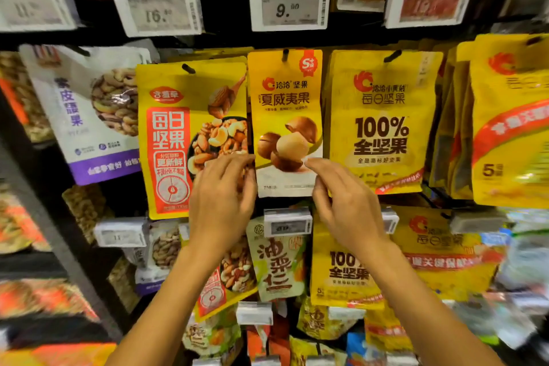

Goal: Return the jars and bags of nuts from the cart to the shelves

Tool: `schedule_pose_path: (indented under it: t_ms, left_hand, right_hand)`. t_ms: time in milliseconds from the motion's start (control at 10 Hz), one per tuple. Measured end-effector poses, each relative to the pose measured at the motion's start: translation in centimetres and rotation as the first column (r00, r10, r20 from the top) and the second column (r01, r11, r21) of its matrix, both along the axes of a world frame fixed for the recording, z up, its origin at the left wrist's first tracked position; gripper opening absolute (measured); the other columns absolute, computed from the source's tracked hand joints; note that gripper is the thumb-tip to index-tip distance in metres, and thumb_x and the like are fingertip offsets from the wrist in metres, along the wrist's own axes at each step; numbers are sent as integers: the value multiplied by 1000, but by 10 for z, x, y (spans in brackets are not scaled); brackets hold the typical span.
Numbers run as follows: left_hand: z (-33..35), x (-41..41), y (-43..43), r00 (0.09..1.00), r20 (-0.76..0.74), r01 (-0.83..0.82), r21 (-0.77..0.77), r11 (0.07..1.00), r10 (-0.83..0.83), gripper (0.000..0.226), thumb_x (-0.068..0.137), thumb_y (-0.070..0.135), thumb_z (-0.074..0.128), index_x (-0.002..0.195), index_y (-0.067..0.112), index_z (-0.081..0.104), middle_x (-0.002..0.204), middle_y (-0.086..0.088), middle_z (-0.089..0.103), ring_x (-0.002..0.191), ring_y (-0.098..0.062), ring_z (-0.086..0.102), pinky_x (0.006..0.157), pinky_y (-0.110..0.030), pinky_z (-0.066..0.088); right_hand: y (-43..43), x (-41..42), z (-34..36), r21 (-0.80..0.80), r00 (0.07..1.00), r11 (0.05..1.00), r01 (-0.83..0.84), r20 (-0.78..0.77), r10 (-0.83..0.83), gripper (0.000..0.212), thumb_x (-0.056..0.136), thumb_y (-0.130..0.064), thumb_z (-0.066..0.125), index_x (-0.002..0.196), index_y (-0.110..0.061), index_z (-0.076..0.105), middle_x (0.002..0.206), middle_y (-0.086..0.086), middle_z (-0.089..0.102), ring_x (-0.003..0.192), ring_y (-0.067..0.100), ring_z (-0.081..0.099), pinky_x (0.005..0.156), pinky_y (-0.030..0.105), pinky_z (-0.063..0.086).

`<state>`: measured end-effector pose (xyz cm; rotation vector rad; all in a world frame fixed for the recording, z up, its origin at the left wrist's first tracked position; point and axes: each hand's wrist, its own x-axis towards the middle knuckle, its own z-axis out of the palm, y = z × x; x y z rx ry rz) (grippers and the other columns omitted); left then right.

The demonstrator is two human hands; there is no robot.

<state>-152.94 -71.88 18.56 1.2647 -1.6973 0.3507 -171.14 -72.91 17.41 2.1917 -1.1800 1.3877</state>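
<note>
Head view: the bag hangs on its peg. The right hand pinches the bag's lower right edge. The left hand curls at the left edge; its grip cannot be told. Seat the hole fully on the peg, square the bag, then release.

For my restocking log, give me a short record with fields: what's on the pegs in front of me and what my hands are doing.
bag handled: macadamia bag, hanging on peg
right hand: pinches the bag's lower right edge
left hand: fingers curled at the bag's lower left edge; grip unclear
left neighbour: mixed nuts bag
right neighbour: 100% bag
price tag above: 9.00
</note>
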Motion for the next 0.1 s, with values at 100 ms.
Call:
schedule_pose_path:
  t_ms: [100]
  left_hand:
    - [-5,-3,59,993,-113,-10,153,988,27,28,95,23,51,119,11,60,113,-5,63,107,-24,57,87,-36,44]
  right_hand:
    - [55,-33,-1,6,998,998,64,27,-64,27,87,-8,56,111,-5,66,107,8,71,96,23,69,75,32,56]
